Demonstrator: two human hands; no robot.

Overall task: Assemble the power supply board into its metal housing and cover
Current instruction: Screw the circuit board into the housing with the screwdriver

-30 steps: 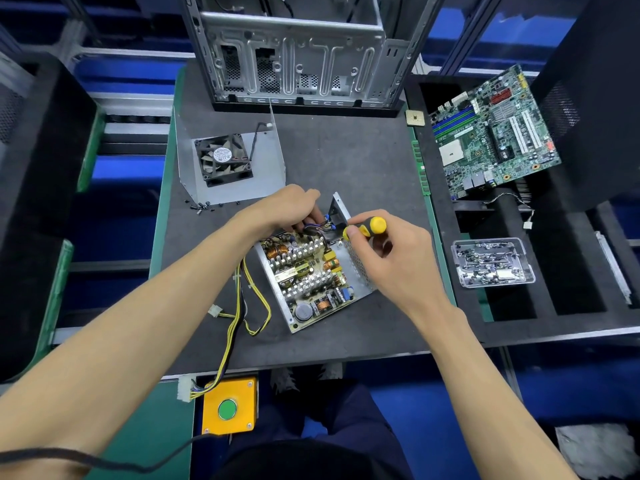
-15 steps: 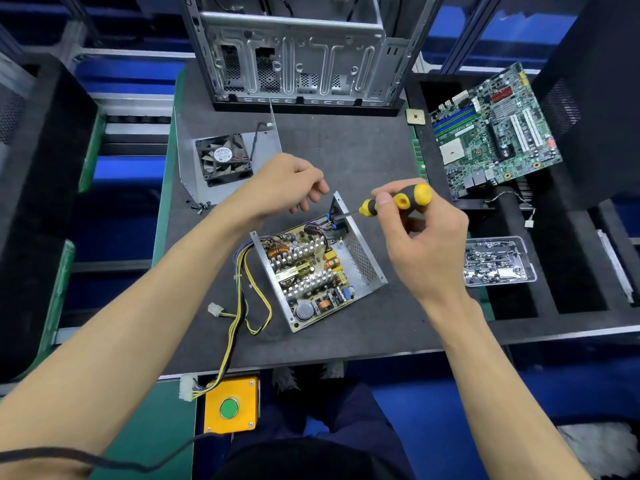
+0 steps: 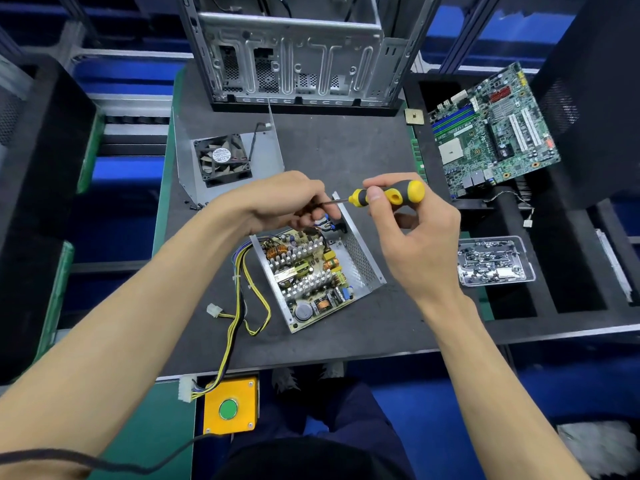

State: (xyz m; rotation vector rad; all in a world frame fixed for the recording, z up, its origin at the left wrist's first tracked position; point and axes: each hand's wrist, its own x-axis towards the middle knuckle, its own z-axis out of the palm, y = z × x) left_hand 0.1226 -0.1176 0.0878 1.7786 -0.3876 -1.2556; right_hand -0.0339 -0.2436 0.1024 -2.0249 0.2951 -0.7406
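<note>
Head: screwdriver in right hand

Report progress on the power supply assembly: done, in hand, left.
Done: the power supply board sits inside the open metal housing. In hand: the right hand holds a screwdriver level, its shaft reaching the left hand at the housing's far corner. Left: the cover with the fan still lies apart on the mat.

Site: we read this as an electronics assembly workstation | landmark: dark anti-static counter | at its far edge: bare computer chassis | to its right: motherboard and screw tray in foam compartments | at its near edge: yellow push-button box
</note>
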